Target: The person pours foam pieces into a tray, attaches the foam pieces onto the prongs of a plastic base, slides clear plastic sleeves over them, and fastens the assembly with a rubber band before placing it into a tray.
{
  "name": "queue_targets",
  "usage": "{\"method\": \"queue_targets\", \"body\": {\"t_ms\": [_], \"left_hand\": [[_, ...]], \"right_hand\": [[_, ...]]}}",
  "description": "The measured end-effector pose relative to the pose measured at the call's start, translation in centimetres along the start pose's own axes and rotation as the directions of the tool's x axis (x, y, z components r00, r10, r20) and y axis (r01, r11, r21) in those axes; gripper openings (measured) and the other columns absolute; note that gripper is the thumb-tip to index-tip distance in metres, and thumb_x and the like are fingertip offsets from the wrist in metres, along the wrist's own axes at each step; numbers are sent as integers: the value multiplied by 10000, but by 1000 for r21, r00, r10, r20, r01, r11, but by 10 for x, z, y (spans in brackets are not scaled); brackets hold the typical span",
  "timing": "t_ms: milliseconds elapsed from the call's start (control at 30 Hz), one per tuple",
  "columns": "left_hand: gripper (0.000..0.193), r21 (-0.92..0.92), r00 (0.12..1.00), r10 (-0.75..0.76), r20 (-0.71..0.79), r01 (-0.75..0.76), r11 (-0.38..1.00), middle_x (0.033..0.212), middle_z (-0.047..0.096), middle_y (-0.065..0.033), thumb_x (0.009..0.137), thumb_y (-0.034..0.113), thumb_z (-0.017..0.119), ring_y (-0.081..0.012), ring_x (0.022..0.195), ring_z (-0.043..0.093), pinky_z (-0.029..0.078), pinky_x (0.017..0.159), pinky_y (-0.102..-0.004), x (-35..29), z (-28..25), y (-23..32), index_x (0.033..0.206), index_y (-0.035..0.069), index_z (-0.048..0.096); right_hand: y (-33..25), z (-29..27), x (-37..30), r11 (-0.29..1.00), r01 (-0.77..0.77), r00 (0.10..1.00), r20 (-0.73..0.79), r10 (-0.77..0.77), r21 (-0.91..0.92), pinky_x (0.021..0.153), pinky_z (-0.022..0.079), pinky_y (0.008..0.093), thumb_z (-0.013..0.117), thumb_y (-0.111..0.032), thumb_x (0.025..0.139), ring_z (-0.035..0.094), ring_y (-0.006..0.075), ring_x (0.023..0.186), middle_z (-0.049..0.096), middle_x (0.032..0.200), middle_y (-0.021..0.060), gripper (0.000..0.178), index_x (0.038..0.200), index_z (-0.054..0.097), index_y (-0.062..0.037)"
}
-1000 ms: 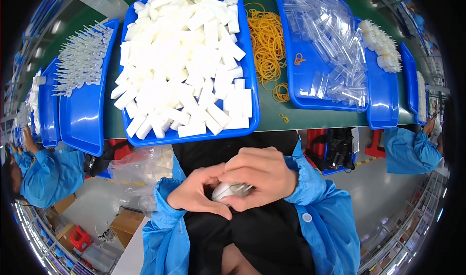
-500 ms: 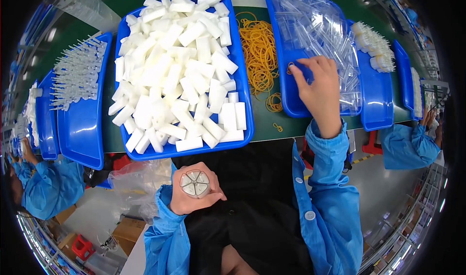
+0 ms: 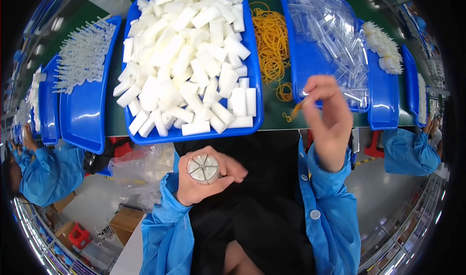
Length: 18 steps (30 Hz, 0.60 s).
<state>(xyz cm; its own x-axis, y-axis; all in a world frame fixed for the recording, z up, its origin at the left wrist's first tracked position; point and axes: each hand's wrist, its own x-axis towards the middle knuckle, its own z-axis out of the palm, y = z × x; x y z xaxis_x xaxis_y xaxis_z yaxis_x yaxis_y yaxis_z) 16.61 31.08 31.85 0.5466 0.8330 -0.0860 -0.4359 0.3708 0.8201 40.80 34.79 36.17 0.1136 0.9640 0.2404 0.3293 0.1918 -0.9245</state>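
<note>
My left hand (image 3: pixel 201 175) is wrapped around a round bundle of clear wedge-shaped tubes (image 3: pixel 203 168), seen end-on, with whitish insides. It is in front of my body, below the tray of white foam pieces. My right hand (image 3: pixel 330 115), a little blurred, pinches a yellow-orange rubber band (image 3: pixel 297 108) between thumb and fingertips near the table's front edge. Just beside that band, a small loose rubber band (image 3: pixel 287 117) lies on the table. Behind it are a little clump (image 3: pixel 284 91) and a long heap of rubber bands (image 3: pixel 271 44).
A blue tray (image 3: pixel 259 93) heaped with white foam pieces (image 3: pixel 187 56) stands at centre. To its right, another blue tray (image 3: pixel 305 56) has clear plastic tubes (image 3: pixel 335 37). Trays of white-tipped sticks (image 3: pixel 85 56) and bundled white parts (image 3: pixel 383 47) flank these. Co-workers in blue sleeves (image 3: pixel 53 173) sit either side.
My right hand has come back from over the clear-tube tray to the table's front edge with the rubber band. My left hand shifted slightly right and up with the bundle. The whole view shifted.
</note>
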Motion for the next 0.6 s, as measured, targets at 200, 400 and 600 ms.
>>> {"method": "queue_targets", "body": {"t_ms": [200, 400, 600], "left_hand": [[275, 77, 982, 128, -141, -118, 990, 1099, 545, -268, 709, -103, 679, -294, 1021, 570, 535, 791, -386, 10, 22, 11, 855, -4, 468], [295, 273, 964, 218, -150, -171, 947, 898, 600, -180, 690, -106, 696, -192, 824, 594, 519, 722, -294, -3, 14, 1, 862, 4, 483], [295, 242, 966, 185, -180, -139, 960, 880, 604, -149, 688, -76, 721, -147, 766, 564, 472, 669, -251, 1, 20, 1, 858, 11, 497]], "right_hand": [[-12, 38, -37, 984, 179, 950, 266, -166, -23, 724, 389, 328, 648, 50, 677, 486, 259, 820, 529, 895, 94, 186, 799, 550, -51], [-11, 51, -47, 960, 279, 912, 320, -258, -21, 702, 398, 343, 667, 51, 645, 485, 279, 803, 533, 877, 88, 220, 800, 547, -47], [-9, 51, -51, 902, 390, 904, 264, -337, -184, 692, 396, 358, 665, 55, 584, 495, 282, 810, 532, 875, 86, 270, 801, 549, -56]]}}
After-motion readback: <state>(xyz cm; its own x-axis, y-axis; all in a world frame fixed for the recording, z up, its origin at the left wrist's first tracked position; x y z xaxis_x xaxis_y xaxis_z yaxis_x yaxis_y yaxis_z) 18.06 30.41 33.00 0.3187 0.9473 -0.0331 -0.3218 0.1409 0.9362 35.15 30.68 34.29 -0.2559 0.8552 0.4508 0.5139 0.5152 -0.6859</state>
